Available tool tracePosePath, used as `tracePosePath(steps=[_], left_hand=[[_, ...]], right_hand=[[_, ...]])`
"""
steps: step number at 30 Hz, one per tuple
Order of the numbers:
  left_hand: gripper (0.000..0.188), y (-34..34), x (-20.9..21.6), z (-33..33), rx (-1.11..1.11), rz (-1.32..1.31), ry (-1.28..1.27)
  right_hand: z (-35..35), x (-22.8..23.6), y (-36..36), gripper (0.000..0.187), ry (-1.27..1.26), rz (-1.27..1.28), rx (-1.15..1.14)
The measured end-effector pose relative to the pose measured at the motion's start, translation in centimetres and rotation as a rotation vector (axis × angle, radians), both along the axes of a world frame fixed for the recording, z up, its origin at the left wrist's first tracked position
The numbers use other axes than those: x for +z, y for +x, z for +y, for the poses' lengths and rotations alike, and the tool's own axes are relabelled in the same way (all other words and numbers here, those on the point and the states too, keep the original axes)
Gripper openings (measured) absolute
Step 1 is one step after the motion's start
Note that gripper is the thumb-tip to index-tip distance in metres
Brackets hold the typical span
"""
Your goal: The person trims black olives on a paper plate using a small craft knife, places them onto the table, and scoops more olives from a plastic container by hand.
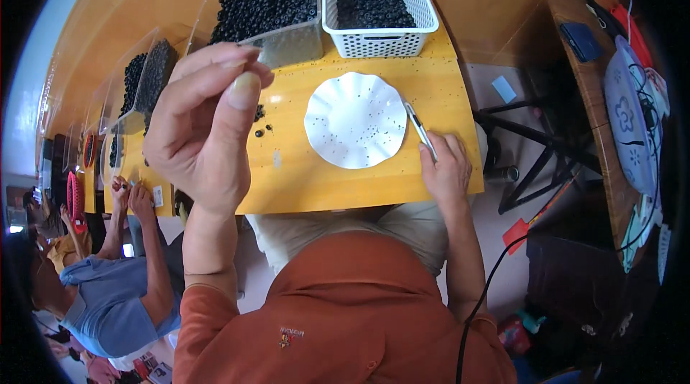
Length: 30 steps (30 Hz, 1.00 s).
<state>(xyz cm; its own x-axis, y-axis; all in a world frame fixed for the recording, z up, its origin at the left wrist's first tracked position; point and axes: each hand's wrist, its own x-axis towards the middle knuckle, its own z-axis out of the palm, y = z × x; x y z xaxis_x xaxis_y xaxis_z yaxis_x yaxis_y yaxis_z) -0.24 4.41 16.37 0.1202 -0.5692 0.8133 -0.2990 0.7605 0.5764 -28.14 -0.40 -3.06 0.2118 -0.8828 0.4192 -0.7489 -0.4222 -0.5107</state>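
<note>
My left hand [205,121] is raised close to the view, left of the plate. Its thumb and forefinger are pinched together; what lies between them, if anything, is hidden. My right hand [447,167] rests at the table's right edge, closed round a slim silver pen-like tool [418,127] that points away from me. The tool's tip lies beside a white plate with a wavy rim [345,107], which is strewn with small dark specks. Between my left hand and the plate, a few small black ring-like pieces [259,133] lie on the yellow table [287,186].
Behind the plate stand a clear bin [287,46] and a white perforated basket [381,44], both holding many black pieces. More clear bins [129,121] line the left, where a person in blue [122,305] works. A black cable [496,262] hangs at my right, near a wooden shelf [578,82].
</note>
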Motion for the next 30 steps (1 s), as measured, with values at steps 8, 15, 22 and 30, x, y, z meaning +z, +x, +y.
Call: tracePosePath(steps=[8,15,22,30], left_hand=[[0.011,4.0,-7.3,2.7,0.467,-0.16,0.246],[0.027,9.3,-16.3,8.5,0.749,-0.272,0.542],[0.06,8.9,-17.1,9.3,0.791,-0.456,0.64],[0.089,9.6,-18.0,5.3,0.746,-0.563,0.702]], right_hand=[[0.4,0.1,0.1,0.023,-0.011,0.003,0.01],[0.4,0.0,0.2,0.021,-0.04,0.035,0.019],[0.4,0.1,0.5,0.019,-0.038,0.081,0.035],[0.5,0.1,0.8,0.018,-0.066,0.107,0.029]])
